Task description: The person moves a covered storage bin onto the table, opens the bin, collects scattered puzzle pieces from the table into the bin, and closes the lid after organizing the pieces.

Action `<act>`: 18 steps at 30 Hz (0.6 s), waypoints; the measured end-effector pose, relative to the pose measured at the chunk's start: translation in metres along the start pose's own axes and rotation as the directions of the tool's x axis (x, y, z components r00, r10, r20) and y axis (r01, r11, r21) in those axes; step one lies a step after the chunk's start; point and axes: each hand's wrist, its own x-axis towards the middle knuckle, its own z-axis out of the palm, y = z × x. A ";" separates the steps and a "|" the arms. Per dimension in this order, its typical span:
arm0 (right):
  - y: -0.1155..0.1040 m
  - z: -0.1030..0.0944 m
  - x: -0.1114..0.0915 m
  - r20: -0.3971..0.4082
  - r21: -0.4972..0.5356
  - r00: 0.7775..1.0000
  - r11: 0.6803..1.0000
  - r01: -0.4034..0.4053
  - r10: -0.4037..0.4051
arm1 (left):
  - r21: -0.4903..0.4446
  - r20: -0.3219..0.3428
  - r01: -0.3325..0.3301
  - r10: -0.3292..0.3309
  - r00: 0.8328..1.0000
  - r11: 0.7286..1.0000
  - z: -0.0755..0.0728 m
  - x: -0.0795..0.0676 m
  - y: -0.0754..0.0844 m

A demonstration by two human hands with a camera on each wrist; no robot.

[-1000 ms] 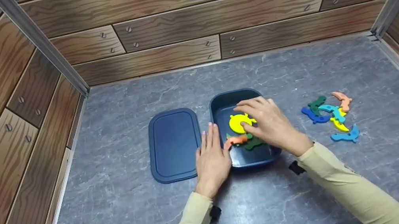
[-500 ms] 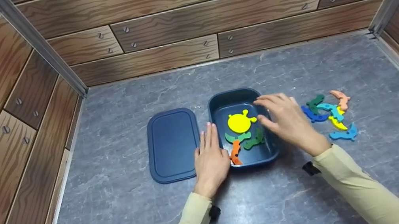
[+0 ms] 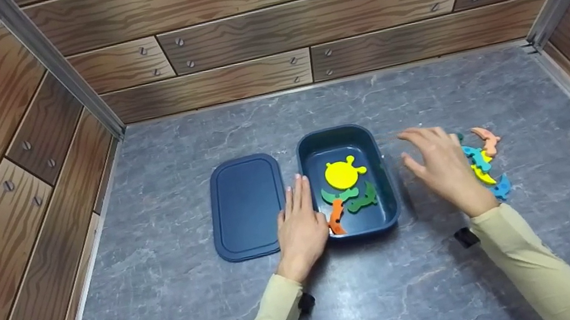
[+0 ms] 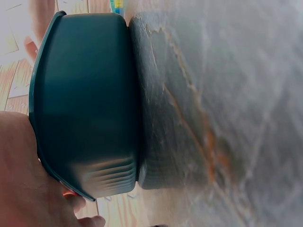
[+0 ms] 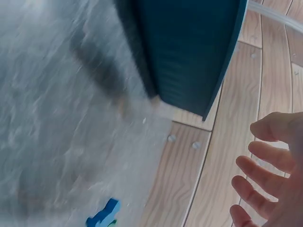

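In the head view a dark blue plastic box (image 3: 389, 183) stands open on the table. Inside lie a round yellow piece with knobs (image 3: 342, 175), a light green piece (image 3: 341, 196), a dark green piece (image 3: 363, 200) and an orange piece (image 3: 336, 218). My left hand (image 3: 303, 231) rests with straight fingers along the box's left rim. My right hand (image 3: 444, 169) holds nothing, fingers spread and slightly bent, in the air between the box and a pile of colourful pieces. That pile, partly hidden by the hand, includes a turquoise piece (image 3: 475, 157), a yellow crescent-like piece (image 3: 483, 175) and a salmon piece (image 3: 487, 140).
A flat blue lid (image 3: 248, 207) lies left of the box. A blue piece (image 3: 502, 187) sits at the pile's near end. Wood-patterned walls (image 3: 242, 35) bound the grey marbled table (image 3: 219, 319) at the back and both sides.
My right hand has let go of the yellow piece, left the box and moved right towards the pile. The orange piece has dropped and turned inside the box. My left hand stays put.
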 end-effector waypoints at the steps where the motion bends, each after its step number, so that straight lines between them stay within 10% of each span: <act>1: 0.003 -0.001 0.000 0.002 -0.002 1.000 1.000 -0.008 0.008 | 0.002 0.002 0.000 0.000 1.000 1.000 0.000 0.000 0.000; 18: 0.039 0.003 -0.019 0.078 -0.043 0.990 0.992 -0.116 0.119 | 0.003 -0.026 -0.024 0.024 0.999 1.000 0.000 -0.001 0.000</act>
